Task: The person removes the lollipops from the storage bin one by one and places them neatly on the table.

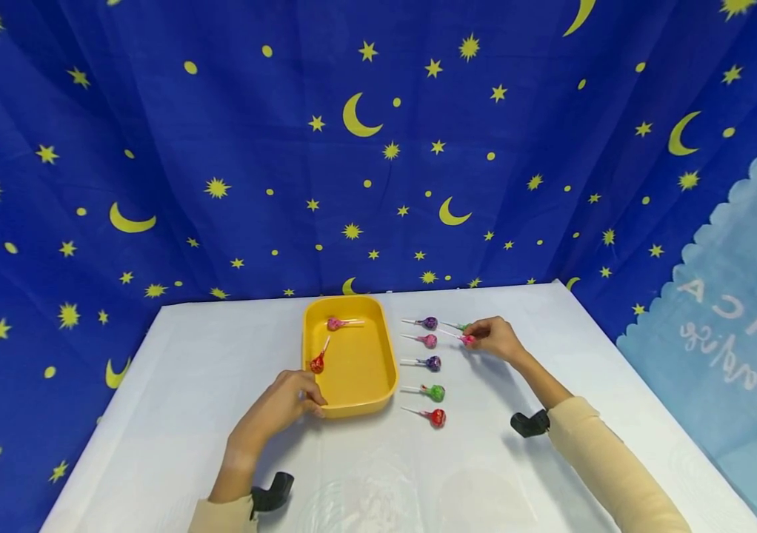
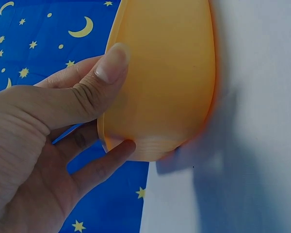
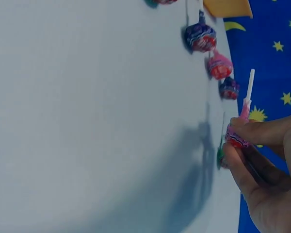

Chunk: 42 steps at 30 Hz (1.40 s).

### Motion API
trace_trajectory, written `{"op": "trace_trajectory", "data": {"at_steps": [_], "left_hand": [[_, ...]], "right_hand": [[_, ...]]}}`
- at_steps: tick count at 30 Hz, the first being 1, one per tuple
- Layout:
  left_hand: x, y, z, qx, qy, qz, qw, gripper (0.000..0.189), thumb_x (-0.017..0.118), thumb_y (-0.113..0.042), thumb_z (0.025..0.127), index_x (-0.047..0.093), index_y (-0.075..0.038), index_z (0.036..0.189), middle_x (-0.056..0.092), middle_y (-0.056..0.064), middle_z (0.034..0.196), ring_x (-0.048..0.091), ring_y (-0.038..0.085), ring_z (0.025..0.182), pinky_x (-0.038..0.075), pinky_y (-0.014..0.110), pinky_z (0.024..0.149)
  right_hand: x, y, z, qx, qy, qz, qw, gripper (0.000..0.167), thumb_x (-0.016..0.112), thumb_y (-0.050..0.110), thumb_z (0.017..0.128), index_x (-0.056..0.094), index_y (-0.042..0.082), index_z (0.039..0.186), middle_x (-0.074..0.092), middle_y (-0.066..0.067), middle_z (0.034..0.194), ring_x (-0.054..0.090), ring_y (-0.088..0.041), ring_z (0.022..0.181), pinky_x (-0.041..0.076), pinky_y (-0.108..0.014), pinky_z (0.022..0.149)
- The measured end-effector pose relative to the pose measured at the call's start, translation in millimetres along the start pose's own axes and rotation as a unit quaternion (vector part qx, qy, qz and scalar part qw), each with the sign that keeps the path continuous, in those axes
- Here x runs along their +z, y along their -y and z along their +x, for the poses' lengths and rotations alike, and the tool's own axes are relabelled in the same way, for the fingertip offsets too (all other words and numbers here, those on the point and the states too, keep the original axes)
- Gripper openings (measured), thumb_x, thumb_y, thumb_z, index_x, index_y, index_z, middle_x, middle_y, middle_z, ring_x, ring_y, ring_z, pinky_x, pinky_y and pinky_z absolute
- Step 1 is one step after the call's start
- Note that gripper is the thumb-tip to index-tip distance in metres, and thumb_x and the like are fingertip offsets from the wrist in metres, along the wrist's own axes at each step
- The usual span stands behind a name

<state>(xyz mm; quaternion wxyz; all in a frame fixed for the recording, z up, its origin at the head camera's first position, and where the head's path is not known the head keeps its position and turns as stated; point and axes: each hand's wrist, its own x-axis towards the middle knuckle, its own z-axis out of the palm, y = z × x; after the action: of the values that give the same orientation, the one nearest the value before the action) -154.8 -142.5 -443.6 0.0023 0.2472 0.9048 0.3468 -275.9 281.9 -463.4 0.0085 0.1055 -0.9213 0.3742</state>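
Observation:
My left hand [image 1: 287,402] grips the near left corner of a yellow tray [image 1: 352,407], its thumb over the rim in the left wrist view. Inside the tray lie a pink lollipop [image 1: 335,323] at the back and a red lollipop [image 1: 317,364] at the left wall. To the right, my right hand [image 1: 497,339] pinches another pink lollipop [image 3: 236,138] by its wrapped head, above the table, stick pointing away from the palm. Just behind it on the table is a green lollipop [image 3: 221,158], partly hidden by the fingers.
Right of the tray, a column of lollipops lies on the white table [image 1: 172,385]: purple [image 1: 429,323], pink [image 1: 429,340], a second purple [image 1: 433,363], green [image 1: 436,393] and red [image 1: 438,418]. A blue curtain [image 1: 272,133] with stars hangs behind.

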Motion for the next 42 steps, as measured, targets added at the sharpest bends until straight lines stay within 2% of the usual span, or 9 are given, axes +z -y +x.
{"op": "trace_trajectory", "data": {"at_steps": [3, 8, 15, 22, 30, 42], "left_hand": [[1.8, -0.1, 1.4, -0.002, 0.007, -0.003, 1.0000, 0.005, 0.079, -0.011, 0.078, 0.076, -0.013, 0.075, 0.065, -0.012, 0.078, 0.062, 0.010, 0.082, 0.054, 0.030, 0.077], [1.0, 0.1, 3.2, -0.002, 0.011, -0.003, 0.9999, 0.006, 0.079, -0.009, 0.078, 0.076, -0.014, 0.075, 0.066, -0.012, 0.079, 0.063, 0.013, 0.084, 0.054, 0.030, 0.077], [-0.2, 2.1, 3.0, -0.005, 0.006, 0.013, 0.9999, 0.008, 0.080, -0.011, 0.076, 0.076, -0.018, 0.073, 0.066, -0.013, 0.077, 0.063, 0.015, 0.088, 0.052, 0.038, 0.086], [1.4, 4.0, 2.0, -0.004, 0.010, -0.001, 0.9999, 0.009, 0.081, -0.010, 0.075, 0.076, -0.018, 0.074, 0.066, -0.013, 0.077, 0.063, 0.012, 0.085, 0.053, 0.036, 0.085], [1.4, 2.6, 4.4, -0.003, 0.001, 0.024, 0.9997, 0.009, 0.082, -0.011, 0.075, 0.076, -0.018, 0.074, 0.065, -0.013, 0.076, 0.064, 0.015, 0.089, 0.051, 0.043, 0.090], [1.5, 1.2, 4.3, 0.000, 0.000, 0.024, 0.9997, 0.009, 0.081, -0.010, 0.076, 0.076, -0.017, 0.074, 0.067, -0.011, 0.078, 0.065, 0.017, 0.091, 0.051, 0.042, 0.091]], "right_hand": [[-0.2, -7.5, -3.1, 0.012, -0.003, 0.002, 0.9999, 0.025, 0.077, -0.003, 0.071, 0.073, -0.004, 0.095, 0.073, -0.018, 0.092, 0.063, -0.010, 0.076, 0.049, -0.022, 0.071], [1.6, -12.6, -5.2, 0.008, -0.003, 0.006, 0.9999, 0.025, 0.077, -0.003, 0.070, 0.073, -0.005, 0.095, 0.073, -0.018, 0.091, 0.063, -0.010, 0.075, 0.049, -0.021, 0.068], [2.8, -8.0, -3.9, 0.014, -0.008, 0.000, 0.9999, 0.025, 0.081, -0.001, 0.070, 0.074, -0.003, 0.093, 0.073, -0.017, 0.090, 0.061, -0.009, 0.074, 0.048, -0.023, 0.068], [5.6, -7.4, -1.1, 0.017, -0.002, 0.002, 0.9999, 0.024, 0.081, -0.002, 0.070, 0.073, -0.003, 0.092, 0.072, -0.016, 0.087, 0.059, -0.011, 0.073, 0.048, -0.023, 0.065], [5.4, -7.5, -0.6, 0.044, 0.001, -0.013, 0.9989, 0.025, 0.080, -0.002, 0.070, 0.073, -0.003, 0.094, 0.072, -0.015, 0.087, 0.060, -0.015, 0.075, 0.048, -0.024, 0.065], [2.6, -10.3, -4.1, 0.026, 0.000, -0.012, 0.9996, 0.029, 0.081, 0.000, 0.069, 0.073, -0.003, 0.097, 0.072, -0.017, 0.091, 0.062, -0.015, 0.076, 0.048, -0.025, 0.067]]}}
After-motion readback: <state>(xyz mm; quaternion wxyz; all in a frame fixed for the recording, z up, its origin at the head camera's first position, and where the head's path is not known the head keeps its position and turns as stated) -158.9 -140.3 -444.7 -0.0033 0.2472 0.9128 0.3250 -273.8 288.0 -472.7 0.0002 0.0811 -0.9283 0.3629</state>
